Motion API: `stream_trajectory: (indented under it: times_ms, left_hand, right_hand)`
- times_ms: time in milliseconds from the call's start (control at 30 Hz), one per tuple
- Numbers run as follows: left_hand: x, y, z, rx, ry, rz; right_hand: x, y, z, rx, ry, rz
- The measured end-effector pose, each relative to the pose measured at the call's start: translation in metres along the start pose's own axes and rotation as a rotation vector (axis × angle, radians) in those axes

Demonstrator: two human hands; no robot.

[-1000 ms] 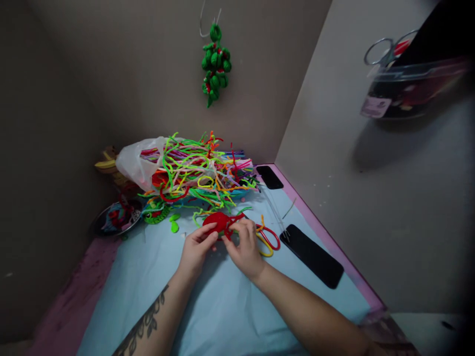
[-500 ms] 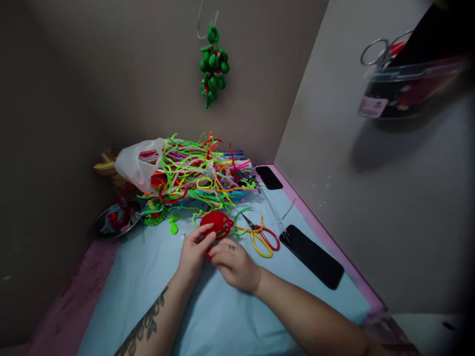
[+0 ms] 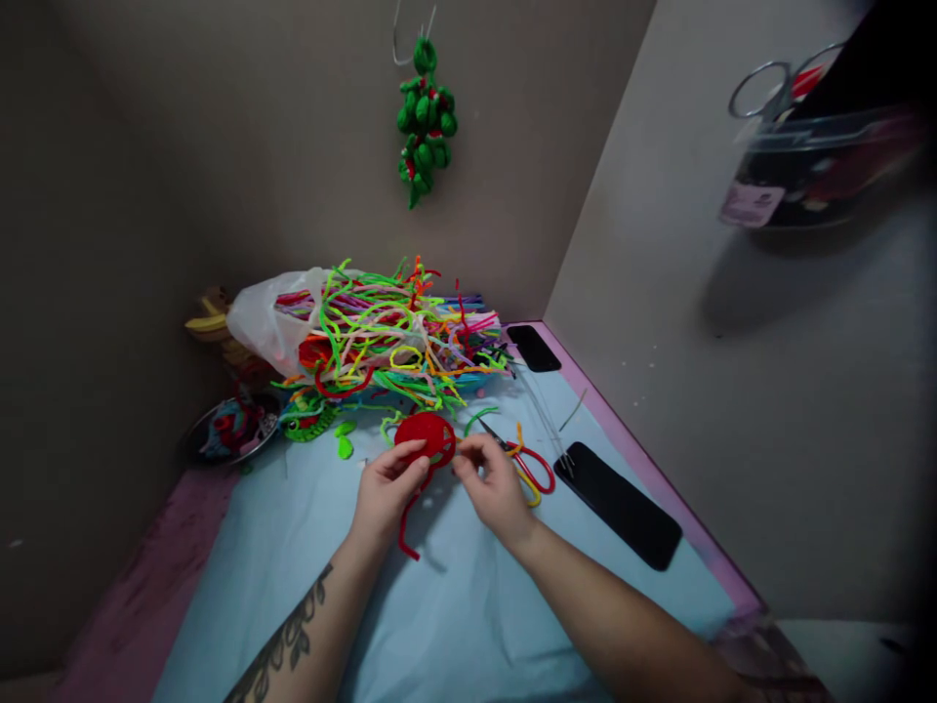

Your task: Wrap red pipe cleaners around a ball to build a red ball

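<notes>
Head view: the left hand (image 3: 385, 488) is closed on a red woven disc (image 3: 428, 433) of pipe cleaner, thumb across its lower front, holding it upright just above the pale blue cloth (image 3: 439, 605). The right hand (image 3: 494, 483) has its fingertips pinched together at the disc's right edge, gripping the rim there. A loose red strand (image 3: 407, 522) trails down from the disc below the left hand, its end near the cloth. The disc sits between the two hands, near the middle of the work surface.

Just beyond the right hand lie scissors (image 3: 533, 471) with red and yellow loop handles, partly hidden by the fingers. To their right, apart from them, a black phone (image 3: 621, 503) lies flat by the pink edge; a smaller black device (image 3: 534, 349) lies farther back.

Behind the disc is a tangled pile of coloured pipe cleaners (image 3: 387, 342), spilling from a clear plastic bag (image 3: 270, 322). A green figure (image 3: 307, 422) lies at the pile's left foot, beside a shallow bowl (image 3: 230, 434). A green ornament (image 3: 425, 122) hangs on the back wall. A clear container (image 3: 820, 166) sits high on the right, blurred.
</notes>
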State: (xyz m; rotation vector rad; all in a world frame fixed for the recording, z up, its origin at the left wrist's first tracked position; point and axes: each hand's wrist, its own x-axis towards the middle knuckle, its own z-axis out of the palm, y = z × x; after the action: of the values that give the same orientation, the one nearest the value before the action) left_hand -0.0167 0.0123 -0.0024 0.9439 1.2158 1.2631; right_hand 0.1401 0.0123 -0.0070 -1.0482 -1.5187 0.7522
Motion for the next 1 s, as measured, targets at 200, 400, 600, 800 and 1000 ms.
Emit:
stream_trajectory:
  times_ms: [200,400,600,800,1000]
  left_hand:
    - [-0.0030,-0.0010,0.0016,0.017,-0.077,0.019]
    - [-0.0025,-0.0016,0.0012,0.008,-0.067,0.009]
    - [-0.0025,-0.0056,0.0021,0.053,-0.080,0.042]
    - [-0.0041,-0.0037,0.0012,0.116,-0.035,0.091]
    - [-0.0037,-0.0056,0.0006,0.121,-0.018,0.110]
  right_hand:
    - [0.0072,0.0027,-0.0049,-0.110,0.003,-0.047]
    - [0.0071,0.0039,-0.0055,-0.205,-0.102,-0.120]
    - [0.0104,0.0074,-0.0085,-0.218,-0.073,-0.142]
    - [0.0096,0.0083,-0.0056,-0.212,-0.017,-0.099]
    - [0.0069,0.0080,-0.0022,-0.203,0.010,-0.092]
